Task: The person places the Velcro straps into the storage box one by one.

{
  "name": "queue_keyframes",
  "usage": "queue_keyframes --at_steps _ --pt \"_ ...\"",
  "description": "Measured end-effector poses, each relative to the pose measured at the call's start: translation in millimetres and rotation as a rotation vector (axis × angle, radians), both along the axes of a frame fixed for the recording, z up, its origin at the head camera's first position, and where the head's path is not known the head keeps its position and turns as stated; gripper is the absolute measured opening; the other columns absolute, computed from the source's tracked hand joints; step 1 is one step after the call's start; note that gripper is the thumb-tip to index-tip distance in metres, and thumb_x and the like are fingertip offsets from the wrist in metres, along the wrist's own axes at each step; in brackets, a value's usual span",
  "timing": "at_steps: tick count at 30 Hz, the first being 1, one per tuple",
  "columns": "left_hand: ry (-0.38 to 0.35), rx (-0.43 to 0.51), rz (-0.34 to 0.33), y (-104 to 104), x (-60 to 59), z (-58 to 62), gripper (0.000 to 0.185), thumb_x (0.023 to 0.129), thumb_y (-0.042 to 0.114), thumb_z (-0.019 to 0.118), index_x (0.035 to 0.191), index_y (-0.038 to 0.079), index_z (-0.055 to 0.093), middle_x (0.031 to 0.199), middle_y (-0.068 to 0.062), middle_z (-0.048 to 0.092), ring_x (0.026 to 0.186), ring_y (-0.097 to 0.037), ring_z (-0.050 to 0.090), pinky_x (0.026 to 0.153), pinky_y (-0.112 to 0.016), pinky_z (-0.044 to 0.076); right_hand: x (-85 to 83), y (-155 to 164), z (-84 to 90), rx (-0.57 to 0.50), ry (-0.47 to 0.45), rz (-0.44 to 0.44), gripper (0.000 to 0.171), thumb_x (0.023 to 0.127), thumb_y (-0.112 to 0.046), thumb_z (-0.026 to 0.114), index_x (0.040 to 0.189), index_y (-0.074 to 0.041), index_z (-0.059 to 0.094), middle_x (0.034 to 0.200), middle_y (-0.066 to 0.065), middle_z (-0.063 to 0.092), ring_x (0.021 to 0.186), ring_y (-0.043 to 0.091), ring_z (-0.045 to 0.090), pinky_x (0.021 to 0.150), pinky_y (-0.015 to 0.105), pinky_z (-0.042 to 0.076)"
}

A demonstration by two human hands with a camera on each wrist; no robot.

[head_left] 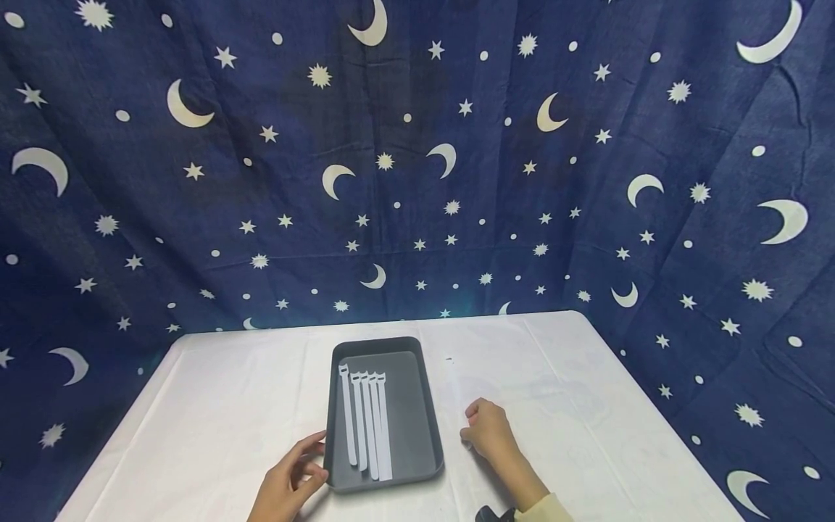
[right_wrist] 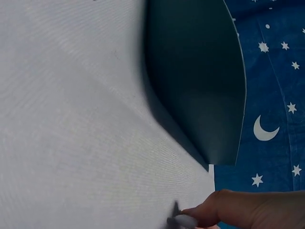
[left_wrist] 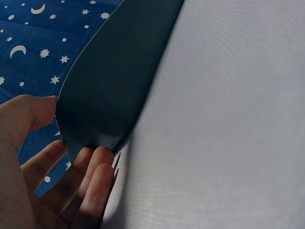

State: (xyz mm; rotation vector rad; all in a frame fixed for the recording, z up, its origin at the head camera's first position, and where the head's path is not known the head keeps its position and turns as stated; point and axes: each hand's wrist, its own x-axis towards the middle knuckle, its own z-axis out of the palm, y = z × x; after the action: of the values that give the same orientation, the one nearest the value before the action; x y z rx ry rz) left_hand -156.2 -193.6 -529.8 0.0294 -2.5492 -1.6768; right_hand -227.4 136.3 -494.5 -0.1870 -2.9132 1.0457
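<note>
From the head view, a dark grey tray [head_left: 417, 406] sits on the white surface [head_left: 215, 406] holding five white straps [head_left: 365, 424] along its left side. The left hand [head_left: 290, 482] touches the tray's near left corner, fingers relaxed. The right hand [head_left: 489, 429] rests right of the tray, loosely curled.

In the left wrist view, fingers [left_wrist: 97, 183] touch the tray wall [left_wrist: 109, 90].

In the right wrist view, the right hand [right_wrist: 243, 210] rests on the surface near the tray [right_wrist: 195, 81]; whether it pinches anything, I cannot tell.
</note>
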Motion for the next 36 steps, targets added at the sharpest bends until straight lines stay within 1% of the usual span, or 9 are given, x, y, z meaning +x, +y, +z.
queue_keyframes --at_steps 5,9,12,16,21,24,26,30,36 --pt "-0.011 -0.011 -0.002 -0.2 -0.3 1.0 0.054 0.084 0.023 0.078 0.134 0.013 0.059 0.112 -0.003 0.068 0.075 0.0 0.062 0.064 -0.021 0.051 -4.4 2.2 0.2 -0.018 -0.015 0.025 0.023 0.068 0.0 0.076 0.087 0.002 0.063 0.066 0.004 0.058 0.06 0.016 0.054 0.056 0.03 0.049" --pt "-0.011 -0.011 -0.003 0.0 -0.3 1.6 0.054 0.084 0.023 0.078 0.134 0.013 0.059 0.112 -0.003 0.068 0.075 0.0 0.062 0.063 -0.021 0.05 -7.1 8.0 3.7 -0.1 -0.058 0.06 0.023 0.071 -0.001 0.071 0.092 0.006 0.065 0.068 0.005 0.06 0.058 0.015 0.057 0.055 0.03 0.051" --pt "-0.015 -0.018 -0.003 -0.2 -0.5 1.7 0.054 0.084 0.023 0.078 0.134 0.013 0.059 0.112 -0.004 0.068 0.075 0.0 0.062 0.063 -0.021 0.05 -9.0 13.1 7.5 -0.22 -0.12 0.088 0.024 0.072 0.0 0.067 0.094 0.009 0.066 0.07 0.008 0.061 0.055 0.015 0.06 0.054 0.029 0.053" --pt "-0.021 -0.024 -0.006 -0.5 -1.1 1.3 0.056 0.084 0.025 0.078 0.134 0.013 0.058 0.112 -0.004 0.068 0.075 0.0 0.062 0.062 -0.021 0.05 -14.6 21.4 6.7 -0.384 -0.224 0.11 0.03 0.074 0.001 0.067 0.102 0.012 0.065 0.078 0.012 0.063 0.058 0.016 0.063 0.058 0.029 0.057" --pt "-0.024 -0.024 -0.013 -1.1 -1.3 0.5 0.056 0.084 0.025 0.078 0.135 0.012 0.057 0.113 -0.006 0.067 0.075 0.0 0.062 0.063 -0.021 0.05 -22.3 32.2 4.6 -0.61 -0.361 0.124 0.043 0.078 0.004 0.067 0.116 0.019 0.057 0.089 0.014 0.062 0.066 0.014 0.064 0.068 0.028 0.059" --pt "-0.033 -0.027 -0.018 -1.0 -1.2 1.0 0.056 0.085 0.026 0.077 0.135 0.013 0.056 0.115 -0.006 0.067 0.076 0.0 0.062 0.064 -0.021 0.051 -23.6 36.5 6.0 -0.71 -0.416 0.115 0.05 0.078 0.005 0.066 0.124 0.021 0.05 0.092 0.014 0.062 0.07 0.013 0.066 0.072 0.027 0.059" --pt "-0.033 -0.024 -0.019 -0.9 -1.0 1.6 0.056 0.085 0.026 0.077 0.135 0.013 0.056 0.115 -0.006 0.067 0.076 0.0 0.063 0.064 -0.021 0.051 -23.7 38.2 7.6 -0.731 -0.434 0.103 0.053 0.079 0.005 0.067 0.126 0.02 0.049 0.093 0.014 0.063 0.071 0.013 0.066 0.072 0.027 0.059" --pt "-0.023 -0.017 -0.019 -0.8 -0.5 2.2 0.055 0.085 0.024 0.077 0.135 0.013 0.057 0.114 -0.006 0.067 0.076 0.0 0.063 0.066 -0.021 0.052 -23.3 39.2 11.7 -0.742 -0.429 0.093 0.053 0.079 0.004 0.067 0.126 0.018 0.05 0.09 0.012 0.064 0.071 0.012 0.067 0.071 0.027 0.059" --pt "-0.017 -0.021 -0.025 -1.0 -0.7 1.1 0.055 0.085 0.024 0.077 0.135 0.013 0.057 0.114 -0.005 0.067 0.076 0.0 0.063 0.068 -0.021 0.052 -20.4 38.2 21.2 -0.786 -0.41 0.16 0.054 0.079 0.004 0.065 0.128 0.018 0.046 0.09 0.01 0.06 0.071 0.011 0.065 0.069 0.025 0.058"
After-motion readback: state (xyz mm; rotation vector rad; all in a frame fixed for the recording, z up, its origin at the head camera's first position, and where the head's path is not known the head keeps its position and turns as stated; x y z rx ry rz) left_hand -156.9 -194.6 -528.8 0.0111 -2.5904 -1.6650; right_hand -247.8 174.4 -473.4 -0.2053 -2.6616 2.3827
